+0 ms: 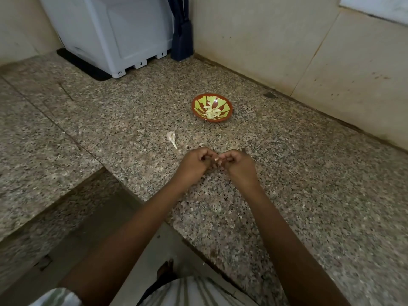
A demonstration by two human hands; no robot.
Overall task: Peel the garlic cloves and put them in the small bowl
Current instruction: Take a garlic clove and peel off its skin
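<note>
Both my hands met just above the granite counter (287, 173), near its front edge. My left hand (194, 163) and right hand (238, 164) had their fingers curled inward, pinching one garlic clove (216, 159) between the fingertips. Only a pale sliver of it showed.

Judgement: peeling was in hand. To do it well, one hand should anchor the clove while the other's nail lifts the skin at the tip and strips it lengthwise. This is best done over the counter, so scraps fall clear of the bowl.

The small bowl (198, 101) stood well beyond my hands.

Count:
- One bowl.
- One clove held.
- One papery garlic remnant (171, 138) on the counter, between my hands and the bowl.
- Peeled cloves (211, 113) in the bowl: several, overlapping, exact number not determinable.
</note>
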